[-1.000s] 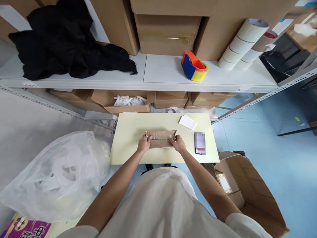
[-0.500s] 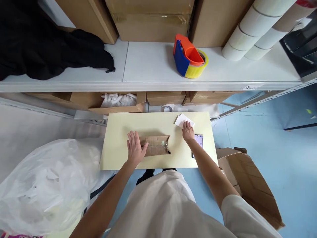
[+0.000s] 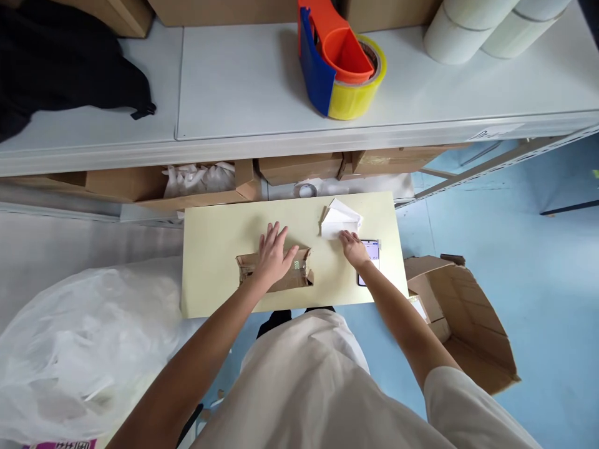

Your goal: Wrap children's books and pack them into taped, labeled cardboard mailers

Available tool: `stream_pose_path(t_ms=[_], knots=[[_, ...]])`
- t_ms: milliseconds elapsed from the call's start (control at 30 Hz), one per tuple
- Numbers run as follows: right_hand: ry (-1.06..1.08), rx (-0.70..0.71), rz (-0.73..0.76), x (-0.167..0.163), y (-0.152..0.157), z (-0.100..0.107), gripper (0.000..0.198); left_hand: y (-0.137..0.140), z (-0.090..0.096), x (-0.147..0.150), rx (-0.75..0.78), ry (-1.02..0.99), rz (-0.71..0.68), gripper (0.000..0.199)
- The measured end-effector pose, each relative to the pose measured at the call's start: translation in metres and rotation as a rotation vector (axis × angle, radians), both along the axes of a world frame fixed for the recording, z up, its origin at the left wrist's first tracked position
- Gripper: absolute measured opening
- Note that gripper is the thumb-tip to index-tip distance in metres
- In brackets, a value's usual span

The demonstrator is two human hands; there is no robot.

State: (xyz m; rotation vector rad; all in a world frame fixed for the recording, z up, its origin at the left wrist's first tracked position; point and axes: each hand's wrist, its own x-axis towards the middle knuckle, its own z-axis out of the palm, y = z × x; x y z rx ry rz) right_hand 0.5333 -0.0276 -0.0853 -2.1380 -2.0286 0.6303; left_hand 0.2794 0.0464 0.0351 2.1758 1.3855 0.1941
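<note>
My left hand [image 3: 275, 257] is open with its fingers spread, over a small brown cardboard box [image 3: 302, 276] on the pale yellow table [image 3: 210, 255]. The hand covers part of the box; whether it touches it I cannot tell. My right hand [image 3: 354, 248] has its fingers drawn together on the near edge of some white paper sheets [image 3: 339, 218]. The sheets lie partly fanned near the table's far edge. Just beside my right wrist lies a phone [image 3: 371, 249] with a lit screen, partly hidden by the forearm.
A grey shelf [image 3: 234, 81] behind the table carries an orange and blue tape dispenser [image 3: 339, 68], a black cloth [image 3: 70, 68] and white rolls [image 3: 453, 37]. On the right floor stands an open cardboard carton [image 3: 472, 318]. At left is a large translucent plastic bag [image 3: 88, 349].
My left hand has moved right and away from me, over the box. The white sheets have fanned out, and my right fingers have moved to their near edge. The head view has shifted.
</note>
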Motion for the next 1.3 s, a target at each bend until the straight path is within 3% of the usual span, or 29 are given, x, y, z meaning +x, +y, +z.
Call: stream_pose_path(t_ms=[133,267,400,533,633,700,800,867,967,1033,1133,1200,1300], knots=[[0.011,-0.018,-0.196,0.004,0.010,0.009,0.034,0.015,-0.005,0.031,-0.037,-0.032,-0.033,0.043],[0.021,0.016,-0.293,0.014,0.021,0.021,0.027,0.027,-0.010,0.057,-0.058,-0.050,-0.054,0.037],[0.078,0.153,-0.224,0.026,0.030,0.039,0.027,0.034,-0.011,0.078,-0.082,-0.067,-0.118,0.038],[-0.028,0.334,-0.099,0.020,0.032,0.059,0.027,0.037,-0.007,0.102,-0.018,-0.127,-0.204,0.052],[-0.038,0.438,-0.103,0.005,0.031,0.071,0.026,0.037,-0.005,0.116,0.011,-0.164,-0.206,0.034],[-0.006,0.487,-0.232,-0.004,0.032,0.077,0.027,0.037,-0.007,0.119,-0.015,-0.225,-0.125,0.019],[0.086,0.508,-0.442,-0.005,0.042,0.083,0.061,0.039,-0.016,0.118,-0.150,-0.458,0.160,0.016],[0.188,0.441,-0.429,0.002,0.053,0.083,0.073,0.041,-0.025,0.114,-0.326,-0.673,0.330,0.021],[0.352,0.248,-0.311,0.016,0.068,0.080,0.049,0.046,-0.032,0.105,-0.565,-0.880,0.391,0.034],[0.413,0.166,-0.271,0.024,0.073,0.078,0.033,0.052,-0.028,0.095,-0.487,-0.866,0.426,0.044],[0.405,0.180,-0.209,0.029,0.076,0.079,0.023,0.061,-0.007,0.081,-0.025,-0.615,0.463,0.066],[0.372,0.209,-0.144,0.028,0.076,0.081,0.019,0.067,0.011,0.077,0.184,-0.361,0.306,0.070],[0.331,0.226,-0.063,0.025,0.076,0.083,0.019,0.071,0.028,0.083,0.183,-0.086,-0.103,0.035]])
